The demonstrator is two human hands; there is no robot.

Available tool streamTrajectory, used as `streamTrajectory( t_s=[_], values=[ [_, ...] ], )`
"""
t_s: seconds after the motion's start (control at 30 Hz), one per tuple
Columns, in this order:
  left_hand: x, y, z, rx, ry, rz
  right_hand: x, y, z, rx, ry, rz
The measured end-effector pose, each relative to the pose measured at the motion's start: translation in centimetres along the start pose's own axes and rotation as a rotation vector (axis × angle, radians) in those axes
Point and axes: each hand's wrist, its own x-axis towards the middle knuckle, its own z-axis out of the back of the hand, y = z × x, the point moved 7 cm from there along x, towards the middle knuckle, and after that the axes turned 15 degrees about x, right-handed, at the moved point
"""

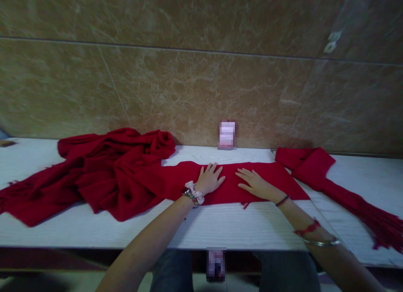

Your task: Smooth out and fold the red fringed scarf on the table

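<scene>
A red scarf (229, 185) lies flat and spread in a band across the middle of the white table. My left hand (210, 178) rests palm down on the band, fingers stretched out. To its right my right hand (256, 184) also lies flat on the cloth, fingers pointing left. Neither hand grips anything. On the left the red fabric is heaped in loose folds (116, 174), with fringe at the far left. At the right the cloth folds over, and a narrow length (343, 199) runs to a fringed end near the right edge.
The white wood-grain table (239, 229) stands against a brown marble-look wall (189, 90). A small blurred-out upright object (227, 134) leans by the wall at the table's back. A seam between table panels runs under the scarf's right part. My legs show below the front edge.
</scene>
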Motion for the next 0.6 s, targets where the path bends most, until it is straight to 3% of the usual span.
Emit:
streamTrajectory(
  t_s=[0.17,0.3,0.47,0.6],
  values=[
    [0.0,0.2,0.8,0.006,-0.03,-0.01,0.3,1.4,0.7,-0.024,-0.064,0.046],
    [-0.1,1.3,1.7,0.042,-0.094,0.042,0.8,3.9,0.3,-0.018,-0.028,0.135],
    [-0.2,1.9,0.0,0.045,0.056,0.061,1.1,4.5,-1.2,-0.015,0.108,0.122],
    [-0.2,1.9,-0.2,0.043,0.05,0.061,1.0,4.1,-1.4,-0.002,0.109,0.107]
  ],
)
